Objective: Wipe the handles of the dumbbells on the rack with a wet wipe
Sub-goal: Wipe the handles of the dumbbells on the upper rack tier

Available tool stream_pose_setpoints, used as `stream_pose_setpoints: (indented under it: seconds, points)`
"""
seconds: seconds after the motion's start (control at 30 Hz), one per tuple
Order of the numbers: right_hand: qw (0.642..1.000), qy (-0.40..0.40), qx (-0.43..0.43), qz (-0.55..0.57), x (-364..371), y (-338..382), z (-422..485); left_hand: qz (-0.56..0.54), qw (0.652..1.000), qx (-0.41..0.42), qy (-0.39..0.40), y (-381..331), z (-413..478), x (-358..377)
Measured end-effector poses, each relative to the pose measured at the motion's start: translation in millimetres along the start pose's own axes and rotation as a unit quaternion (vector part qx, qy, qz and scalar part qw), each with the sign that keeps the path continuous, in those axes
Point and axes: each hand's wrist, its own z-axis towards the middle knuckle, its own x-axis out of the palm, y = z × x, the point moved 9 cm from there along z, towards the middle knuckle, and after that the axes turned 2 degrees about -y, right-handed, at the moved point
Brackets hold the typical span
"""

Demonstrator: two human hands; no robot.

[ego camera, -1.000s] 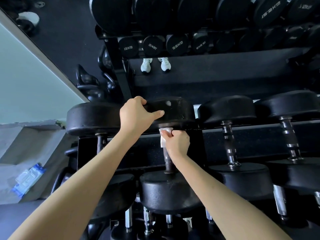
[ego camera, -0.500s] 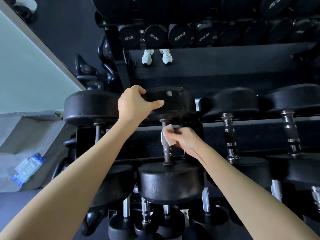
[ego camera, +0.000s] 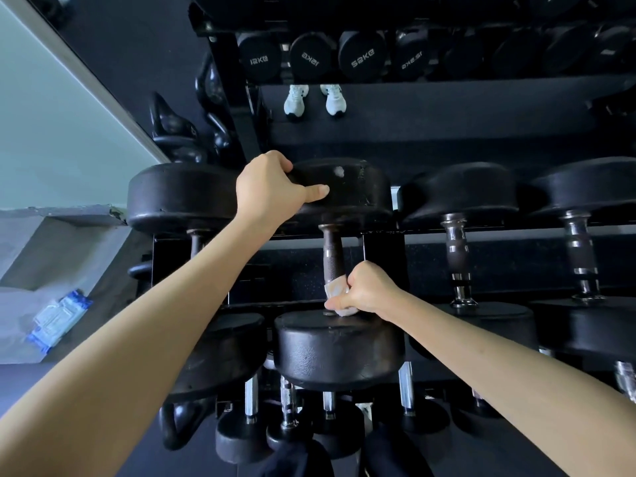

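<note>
A black dumbbell lies on the rack with its dark knurled handle (ego camera: 333,256) pointing toward me. My left hand (ego camera: 272,189) grips the edge of its far head (ego camera: 358,194), thumb stretched across it. My right hand (ego camera: 364,287) is closed around the near end of the handle, pressing a white wet wipe (ego camera: 335,297) against it just above the near head (ego camera: 339,349). The upper part of the handle is bare.
Two more dumbbells with chrome-ringed handles (ego camera: 456,259) (ego camera: 580,256) lie to the right, another (ego camera: 182,197) to the left. A blue wipes pack (ego camera: 56,320) lies on a ledge at left. A mirror behind the rack reflects more dumbbells and white shoes (ego camera: 313,99). Smaller dumbbells sit on a lower tier.
My right hand slid with the wipe from the top of the handle down to its near end. My left hand stayed on the far head.
</note>
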Motion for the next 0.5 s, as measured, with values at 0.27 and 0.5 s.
stream_pose_setpoints:
  seconds: [0.27, 0.5]
  points:
    - [0.929, 0.17, 0.016, 0.329, 28.2, -4.8, 9.2, -0.006, 1.0, -0.007, -0.002, 3.2, 1.1, 0.2]
    - [0.951, 0.077, 0.076, 0.291, 19.3, -8.5, 12.5, -0.019, 1.0, -0.014, -0.008, 4.5, 0.5, -0.8]
